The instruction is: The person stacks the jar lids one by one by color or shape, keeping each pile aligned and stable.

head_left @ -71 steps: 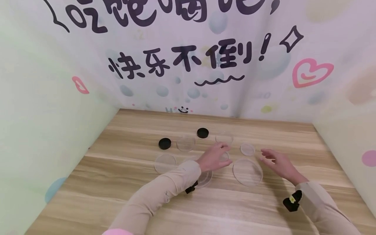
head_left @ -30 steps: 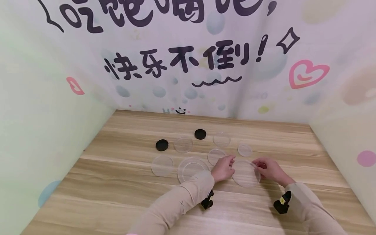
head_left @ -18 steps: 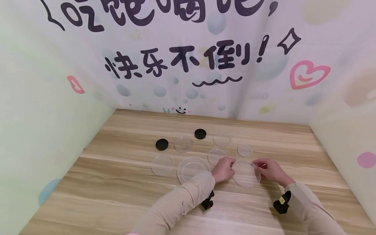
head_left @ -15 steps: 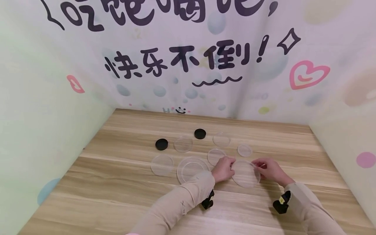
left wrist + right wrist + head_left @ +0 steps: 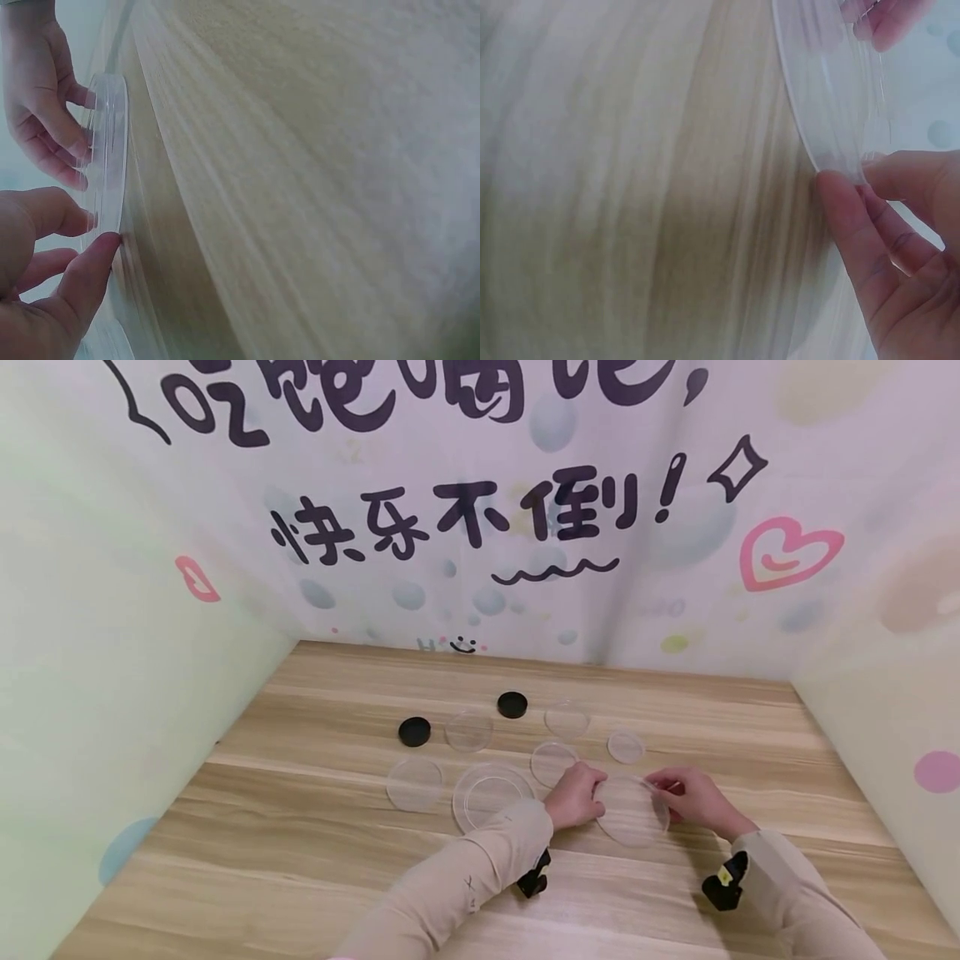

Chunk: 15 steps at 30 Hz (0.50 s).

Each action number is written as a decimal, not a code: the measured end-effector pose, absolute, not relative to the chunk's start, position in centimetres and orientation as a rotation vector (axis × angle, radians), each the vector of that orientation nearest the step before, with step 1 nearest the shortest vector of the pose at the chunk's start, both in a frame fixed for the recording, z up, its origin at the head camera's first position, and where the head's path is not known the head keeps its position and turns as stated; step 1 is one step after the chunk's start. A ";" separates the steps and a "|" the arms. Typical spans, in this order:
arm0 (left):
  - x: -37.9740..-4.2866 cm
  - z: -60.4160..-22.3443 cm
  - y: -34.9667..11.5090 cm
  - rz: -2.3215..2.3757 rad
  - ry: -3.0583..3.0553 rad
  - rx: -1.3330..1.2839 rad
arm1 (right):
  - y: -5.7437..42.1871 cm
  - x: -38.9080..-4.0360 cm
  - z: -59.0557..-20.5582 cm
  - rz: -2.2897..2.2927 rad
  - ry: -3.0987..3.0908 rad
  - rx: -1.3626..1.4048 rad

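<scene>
A large clear petri dish (image 5: 632, 811) lies in front of me at the right of the group of dishes. My left hand (image 5: 576, 796) pinches its left rim between thumb and fingers. At the opposite rim, my right hand (image 5: 692, 797) holds the edge in the same way. Seen edge-on in the left wrist view, the petri dish (image 5: 110, 154) shows stacked rims, low over the wood. Fingertips (image 5: 840, 195) of the right hand touch its rim in the right wrist view. Just beyond my left hand is a smaller clear dish (image 5: 553, 763).
Several more clear round dishes lie about, including a large one (image 5: 491, 768) partly behind my left sleeve and a small one (image 5: 626, 747) behind the held dish. Two black round caps (image 5: 415, 732) sit farther back on the wooden table (image 5: 300, 860). Printed cloth walls (image 5: 450, 602) enclose three sides.
Over the earlier frames my left hand came down and my right hand moved left, and both took hold of the large petri dish's rim. Recently almost nothing has moved.
</scene>
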<state>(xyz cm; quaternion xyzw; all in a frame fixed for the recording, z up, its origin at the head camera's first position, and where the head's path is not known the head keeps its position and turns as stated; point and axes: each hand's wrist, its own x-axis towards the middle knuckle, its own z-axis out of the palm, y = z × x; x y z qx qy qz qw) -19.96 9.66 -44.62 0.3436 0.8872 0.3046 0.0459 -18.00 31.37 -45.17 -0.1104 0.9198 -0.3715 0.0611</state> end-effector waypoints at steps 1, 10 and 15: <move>-19.9 -44.7 9.7 0.941 2.706 1.045 | 31.4 -18.0 -45.1 -1.122 2.778 -0.330; -19.9 -44.6 10.0 0.941 2.702 1.046 | 31.5 -17.6 -44.8 -1.085 2.795 -0.263; -20.3 -44.6 10.3 0.923 2.752 1.129 | 31.8 -17.3 -44.1 -1.126 2.779 -0.231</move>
